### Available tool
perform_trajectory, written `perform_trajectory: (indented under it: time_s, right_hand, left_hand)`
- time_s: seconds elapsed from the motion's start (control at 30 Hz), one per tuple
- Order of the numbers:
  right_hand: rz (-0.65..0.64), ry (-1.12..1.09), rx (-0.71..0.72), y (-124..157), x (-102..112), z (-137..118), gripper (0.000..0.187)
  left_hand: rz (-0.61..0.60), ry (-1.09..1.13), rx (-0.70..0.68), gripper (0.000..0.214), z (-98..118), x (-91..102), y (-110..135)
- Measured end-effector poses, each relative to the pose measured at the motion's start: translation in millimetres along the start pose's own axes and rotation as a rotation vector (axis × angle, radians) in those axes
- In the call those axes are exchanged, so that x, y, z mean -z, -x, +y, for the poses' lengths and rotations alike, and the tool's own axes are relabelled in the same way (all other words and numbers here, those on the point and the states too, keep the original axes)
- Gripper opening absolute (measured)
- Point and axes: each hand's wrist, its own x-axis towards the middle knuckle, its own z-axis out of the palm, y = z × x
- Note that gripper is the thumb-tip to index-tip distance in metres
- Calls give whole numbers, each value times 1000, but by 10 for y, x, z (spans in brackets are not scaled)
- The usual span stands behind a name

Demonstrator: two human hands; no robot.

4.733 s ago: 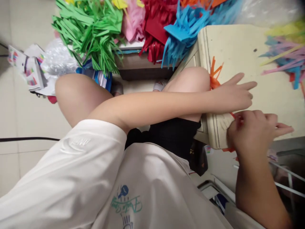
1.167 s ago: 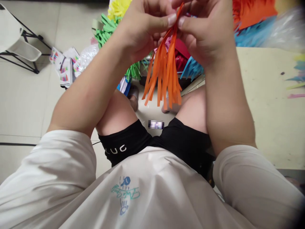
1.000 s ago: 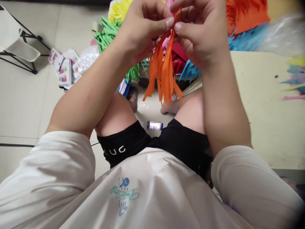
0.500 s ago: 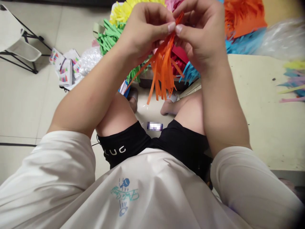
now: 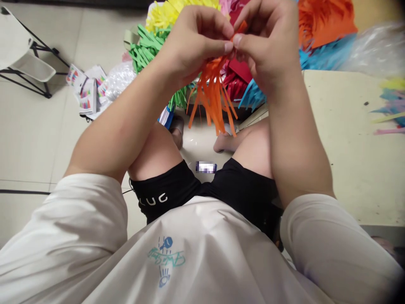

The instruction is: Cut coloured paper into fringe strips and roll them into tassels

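An orange paper tassel [image 5: 215, 93] hangs between my hands, its cut strips fanning downward. My left hand [image 5: 202, 42] pinches the tassel's top between thumb and fingers. Close against it, my right hand [image 5: 265, 42] also pinches the top, with the thumb and fingertips pressed together. The fingers partly hide the gathered upper end. Behind the tassel lie a dark red fringed paper [image 5: 237, 76], a blue fringed paper [image 5: 252, 96], a green fringed bundle [image 5: 147, 46] and a yellow fringed bundle [image 5: 164, 14].
A cream table [image 5: 354, 147] stands on the right, with colourful paper strips [image 5: 392, 103] on it. Clear plastic wrap [image 5: 376, 52], orange fringed paper [image 5: 327, 21] and blue fringe are at its far end. Printed packaging [image 5: 87, 95] and a folding chair [image 5: 19, 46] are on the left.
The tassel's strips have swung and spread apart, and its top has shifted slightly between my fingers. Both hands stay close together in nearly the same place.
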Motion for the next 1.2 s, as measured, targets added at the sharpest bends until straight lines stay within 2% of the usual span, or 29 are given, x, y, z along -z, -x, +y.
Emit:
perform_trajectory:
  time_s: [0.13, 0.33, 0.53, 0.63, 0.73, 0.83, 0.97, 1.2]
  right_hand:
    - [-93, -194, 40, 37, 1, -51, 47]
    - [-180, -192, -21, 89, 34, -241, 63]
    - [-265, -346, 34, 108, 80, -201, 39]
    - [-291, -384, 72, 82, 111, -132, 34]
    - [-279, -355, 89, 61, 121, -90, 38]
    - [-195, -273, 72, 67, 107, -87, 51]
    - [-117, -170, 28, 86, 92, -120, 69]
    - [-196, -244, 39, 86, 95, -158, 61]
  left_hand:
    - [-43, 90, 80, 30, 37, -5, 31]
    - [-253, 169, 194, 23, 145, 28, 93]
    - [-266, 233, 211, 25, 197, -67, 125]
    - [-280, 291, 186, 26, 186, -109, 134]
    - [-271, 319, 202, 24, 175, -115, 139]
    - [-250, 342, 227, 19, 156, -95, 138]
    - [-341, 403, 199, 12, 110, -67, 125]
    - [-324, 373, 205, 11, 88, -65, 119]
